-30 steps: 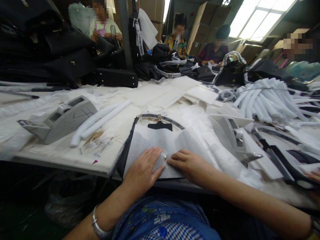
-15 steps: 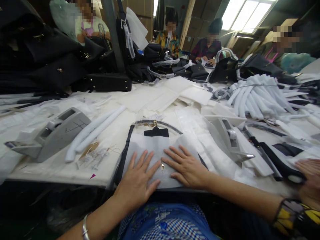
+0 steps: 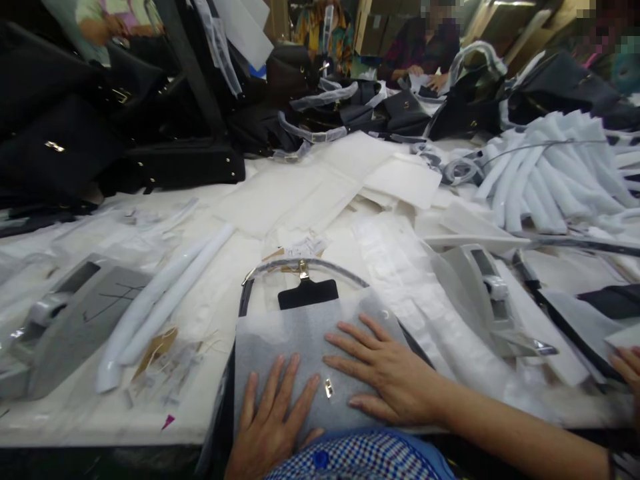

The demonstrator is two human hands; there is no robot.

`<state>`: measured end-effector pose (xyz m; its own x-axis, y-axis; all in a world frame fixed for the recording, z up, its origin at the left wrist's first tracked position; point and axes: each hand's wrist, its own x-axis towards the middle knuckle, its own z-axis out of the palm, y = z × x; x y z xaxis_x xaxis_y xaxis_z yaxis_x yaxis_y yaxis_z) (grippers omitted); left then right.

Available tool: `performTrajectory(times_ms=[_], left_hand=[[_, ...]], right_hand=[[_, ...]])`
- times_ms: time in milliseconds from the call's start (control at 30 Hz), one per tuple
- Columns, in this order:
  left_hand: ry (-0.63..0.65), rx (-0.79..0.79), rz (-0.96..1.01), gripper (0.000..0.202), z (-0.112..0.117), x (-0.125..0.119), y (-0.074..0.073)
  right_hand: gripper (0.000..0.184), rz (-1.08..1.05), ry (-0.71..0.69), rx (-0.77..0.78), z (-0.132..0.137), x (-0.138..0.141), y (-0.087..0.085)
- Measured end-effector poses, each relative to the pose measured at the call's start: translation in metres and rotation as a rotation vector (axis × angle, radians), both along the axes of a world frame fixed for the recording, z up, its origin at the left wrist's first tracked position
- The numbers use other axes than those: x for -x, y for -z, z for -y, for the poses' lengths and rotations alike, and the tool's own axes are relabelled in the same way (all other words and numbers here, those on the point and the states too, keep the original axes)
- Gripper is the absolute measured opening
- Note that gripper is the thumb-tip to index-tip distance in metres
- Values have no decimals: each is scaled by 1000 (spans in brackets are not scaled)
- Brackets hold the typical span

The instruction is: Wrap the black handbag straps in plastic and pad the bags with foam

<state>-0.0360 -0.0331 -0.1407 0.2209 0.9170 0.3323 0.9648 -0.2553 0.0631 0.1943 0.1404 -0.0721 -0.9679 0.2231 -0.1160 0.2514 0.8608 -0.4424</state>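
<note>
A black handbag [image 3: 227, 393] lies at the table's front edge under a thin white sheet [image 3: 280, 327]. My left hand [image 3: 275, 413] rests flat on the sheet's lower left, fingers spread. On its right side lies my right hand [image 3: 385, 373], also flat with fingers apart. Between the hands a small gold clasp [image 3: 329, 388] pokes through the sheet. Beyond the sheet's far edge a black flap tab [image 3: 307, 293] sticks out, with a gold buckle [image 3: 303, 269] above it. The wrapped bag handle [image 3: 340, 272] arches behind.
Grey tape dispensers stand left [image 3: 85, 333] and right [image 3: 480, 300]. White foam tubes [image 3: 165, 300] lie at left, a tied bundle of tubes [image 3: 555, 167] at back right. Black bags [image 3: 185, 163] are piled behind. Another person's hand [image 3: 627, 367] shows at the right edge.
The view has tipped downward and come closer to the table. Both hands stay flat on the sheet, with slight shifts. The other person's hand at right has moved mostly out of view.
</note>
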Motion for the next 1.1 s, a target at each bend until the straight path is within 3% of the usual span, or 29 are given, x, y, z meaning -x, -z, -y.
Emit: performTrajectory(times_ms=[200, 400, 533, 767, 900, 1000, 1100], left_hand=[[-51, 113, 13, 53, 1, -2, -11], [132, 167, 159, 63, 4, 7, -18], [132, 161, 117, 56, 9, 4, -19], [104, 48, 55, 52, 19, 1, -12], [187, -25, -44, 40, 18, 21, 9], [296, 34, -109, 42, 16, 41, 23], [312, 128, -46, 53, 11, 58, 11]], right_hand=[[67, -1, 33, 4, -8, 3, 13], [80, -35, -27, 14, -11, -4, 10], [77, -73, -140, -24, -8, -7, 11], [76, -72, -112, -53, 4, -10, 12], [76, -77, -93, 1, 0, -11, 7], [72, -78, -69, 84, -8, -12, 8], [60, -83, -33, 187, -16, -14, 7]])
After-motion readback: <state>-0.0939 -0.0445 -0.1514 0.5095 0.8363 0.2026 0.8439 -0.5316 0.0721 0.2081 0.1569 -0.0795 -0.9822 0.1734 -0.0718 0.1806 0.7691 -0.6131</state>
